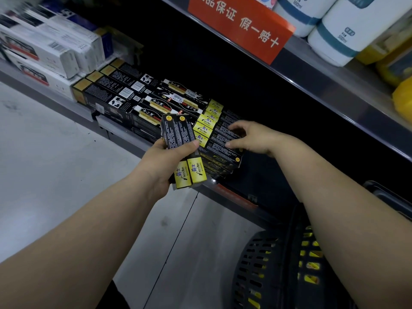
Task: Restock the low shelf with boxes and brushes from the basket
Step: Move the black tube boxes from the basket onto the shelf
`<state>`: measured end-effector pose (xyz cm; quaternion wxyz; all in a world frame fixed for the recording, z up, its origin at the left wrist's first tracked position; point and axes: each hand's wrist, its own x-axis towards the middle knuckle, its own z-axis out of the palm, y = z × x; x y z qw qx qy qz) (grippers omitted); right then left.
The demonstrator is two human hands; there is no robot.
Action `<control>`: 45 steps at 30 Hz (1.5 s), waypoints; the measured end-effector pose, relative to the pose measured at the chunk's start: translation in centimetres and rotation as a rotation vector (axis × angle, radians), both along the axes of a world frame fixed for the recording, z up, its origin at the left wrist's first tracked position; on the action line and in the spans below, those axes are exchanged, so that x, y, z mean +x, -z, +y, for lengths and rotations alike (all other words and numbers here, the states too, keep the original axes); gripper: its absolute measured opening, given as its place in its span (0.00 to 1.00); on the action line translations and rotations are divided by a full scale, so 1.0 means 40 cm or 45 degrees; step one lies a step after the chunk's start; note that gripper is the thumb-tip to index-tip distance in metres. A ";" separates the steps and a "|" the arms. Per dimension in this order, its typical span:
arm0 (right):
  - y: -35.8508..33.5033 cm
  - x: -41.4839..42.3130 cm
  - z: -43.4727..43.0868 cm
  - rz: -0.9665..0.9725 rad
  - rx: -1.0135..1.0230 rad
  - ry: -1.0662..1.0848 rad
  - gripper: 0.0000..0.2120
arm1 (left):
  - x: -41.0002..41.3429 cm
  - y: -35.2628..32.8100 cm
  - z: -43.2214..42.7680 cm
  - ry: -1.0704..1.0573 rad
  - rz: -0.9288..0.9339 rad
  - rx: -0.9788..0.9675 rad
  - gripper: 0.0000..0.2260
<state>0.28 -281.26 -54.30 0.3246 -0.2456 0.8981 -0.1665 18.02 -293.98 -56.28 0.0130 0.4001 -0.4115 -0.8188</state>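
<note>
Boxes [178, 134] in left hand [163, 162], right hand [253, 137] gripping stack [219, 165], basket [252, 264] beside

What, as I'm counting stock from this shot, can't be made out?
Head view:
Dark mesh plastic basket: contents hidden by its wall and the right forearm.
Orange shelf sign: top cut off by the frame edge.
White cardboard boxes, upper left: print blurred.
Right hand: grip or press on stacked black-and-yellow boxes, unclear.

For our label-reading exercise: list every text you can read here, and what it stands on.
"品保证 假一赔十": orange sign.
"500ml": white bottles.
"Jazz & Blues": yellow ends of the boxes in the left hand.
Fine print on the shelved boxes: too small.
</note>
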 end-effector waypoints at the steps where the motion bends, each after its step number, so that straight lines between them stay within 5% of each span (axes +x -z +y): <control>1: -0.019 0.008 -0.011 0.036 -0.097 -0.049 0.29 | 0.000 -0.002 0.001 0.033 0.011 0.017 0.20; 4: -0.070 0.058 -0.054 -0.214 -0.487 -0.122 0.26 | 0.002 -0.011 0.005 0.189 0.093 0.050 0.21; 8: -0.075 0.096 -0.079 -0.574 -0.549 -0.120 0.17 | 0.001 -0.028 0.015 0.332 0.219 0.092 0.18; 12: -0.079 0.043 -0.041 -0.468 -0.548 0.162 0.08 | -0.001 -0.020 0.013 0.209 0.100 0.032 0.18; 16: -0.068 -0.028 -0.001 -0.347 -0.835 0.819 0.05 | -0.004 -0.009 0.001 0.016 -0.082 -0.068 0.14; 21: -0.020 -0.053 0.004 -0.298 -0.928 1.052 0.18 | -0.007 -0.004 0.004 0.060 -0.093 -0.060 0.14; 29: 0.048 -0.027 0.003 -0.275 -0.537 0.705 0.12 | -0.005 -0.010 0.015 0.209 -0.037 -0.021 0.07; 42: 0.019 -0.025 0.006 0.037 -0.068 0.208 0.25 | -0.006 0.001 0.006 0.084 -0.057 -0.192 0.24; 45: -0.050 0.015 -0.026 0.078 -0.242 -0.175 0.35 | -0.004 0.003 0.000 0.125 -0.046 -0.259 0.24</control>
